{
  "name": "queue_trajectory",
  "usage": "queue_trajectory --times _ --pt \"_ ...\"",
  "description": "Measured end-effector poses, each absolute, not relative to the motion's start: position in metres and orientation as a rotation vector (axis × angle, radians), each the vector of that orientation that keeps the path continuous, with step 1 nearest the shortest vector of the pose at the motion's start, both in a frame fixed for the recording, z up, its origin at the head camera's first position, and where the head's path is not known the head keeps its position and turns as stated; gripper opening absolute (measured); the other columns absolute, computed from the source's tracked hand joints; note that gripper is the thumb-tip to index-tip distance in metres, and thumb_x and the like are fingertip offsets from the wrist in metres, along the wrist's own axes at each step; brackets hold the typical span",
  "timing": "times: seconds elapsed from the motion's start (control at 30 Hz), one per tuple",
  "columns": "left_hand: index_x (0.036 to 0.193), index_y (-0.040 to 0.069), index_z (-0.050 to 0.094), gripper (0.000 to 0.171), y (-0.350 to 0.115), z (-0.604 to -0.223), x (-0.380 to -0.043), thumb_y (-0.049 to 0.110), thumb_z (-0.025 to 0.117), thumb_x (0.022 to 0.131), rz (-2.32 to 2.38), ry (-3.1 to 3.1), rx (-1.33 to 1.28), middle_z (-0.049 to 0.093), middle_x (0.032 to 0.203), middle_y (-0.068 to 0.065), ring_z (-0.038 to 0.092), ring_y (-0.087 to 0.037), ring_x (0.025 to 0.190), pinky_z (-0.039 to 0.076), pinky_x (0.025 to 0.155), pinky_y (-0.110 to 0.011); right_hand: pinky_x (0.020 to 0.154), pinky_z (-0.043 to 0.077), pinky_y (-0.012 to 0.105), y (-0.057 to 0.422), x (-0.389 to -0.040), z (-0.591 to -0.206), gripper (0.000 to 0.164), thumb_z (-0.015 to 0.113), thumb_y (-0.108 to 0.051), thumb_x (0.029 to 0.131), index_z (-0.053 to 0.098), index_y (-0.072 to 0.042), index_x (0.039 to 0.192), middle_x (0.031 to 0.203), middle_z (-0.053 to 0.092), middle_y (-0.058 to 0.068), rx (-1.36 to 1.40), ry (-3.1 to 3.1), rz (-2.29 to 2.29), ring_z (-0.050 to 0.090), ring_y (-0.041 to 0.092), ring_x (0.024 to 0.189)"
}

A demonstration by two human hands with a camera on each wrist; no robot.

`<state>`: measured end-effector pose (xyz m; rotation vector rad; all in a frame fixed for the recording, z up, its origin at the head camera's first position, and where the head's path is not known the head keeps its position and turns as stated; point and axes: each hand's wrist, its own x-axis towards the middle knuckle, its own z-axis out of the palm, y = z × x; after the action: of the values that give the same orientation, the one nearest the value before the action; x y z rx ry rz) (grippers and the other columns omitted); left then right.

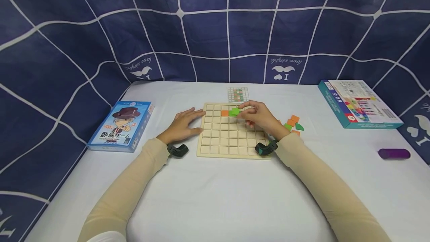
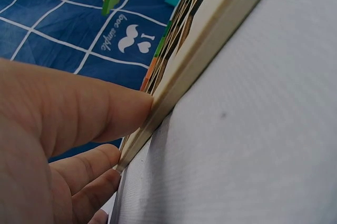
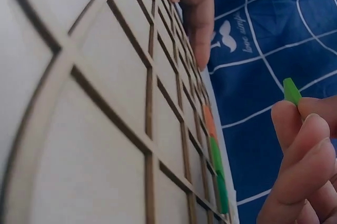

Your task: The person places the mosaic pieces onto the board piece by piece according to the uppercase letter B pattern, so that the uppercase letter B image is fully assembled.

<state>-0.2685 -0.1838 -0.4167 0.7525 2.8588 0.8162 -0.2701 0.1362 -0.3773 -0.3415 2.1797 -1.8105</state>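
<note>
Raised over a wooden grid board (image 1: 220,141), my right hand (image 1: 260,117) pinches a small light green tile (image 3: 291,91) between thumb and finger. An orange tile (image 1: 225,113) sits in a cell near the board's far edge. Beside it, in the right wrist view, lie a light green tile (image 3: 216,155) and a darker green one (image 3: 223,197). My left hand (image 1: 183,125) rests at the board's left edge, fingers extended, with the thumb (image 2: 105,111) touching the rim.
Past the board lies a small pattern card (image 1: 238,95). Loose orange tiles (image 1: 295,118) and green pieces (image 1: 299,126) are scattered right of the board, partly behind my right arm. A blue game box (image 1: 121,126) stands left, a teal box (image 1: 361,104) and a purple object (image 1: 394,154) right.
</note>
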Motion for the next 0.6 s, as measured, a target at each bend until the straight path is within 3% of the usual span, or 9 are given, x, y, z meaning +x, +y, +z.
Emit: queue_trajectory --times 0.6 --pt "0.153 0.016 0.042 0.069 -0.185 -0.416 -0.27 0.034 0.066 0.091 0.799 2.862 0.762 0.034 0.16 -0.003 0.016 -0.029 0.152 0.009 0.119 -0.051 0.046 0.047 0.022 0.108 -0.285 -0.399 0.031 0.069 -0.006 0.093 0.061 -0.003 0.123 0.087 0.069 0.016 -0.366 2.154 -1.866 0.054 0.012 0.05"
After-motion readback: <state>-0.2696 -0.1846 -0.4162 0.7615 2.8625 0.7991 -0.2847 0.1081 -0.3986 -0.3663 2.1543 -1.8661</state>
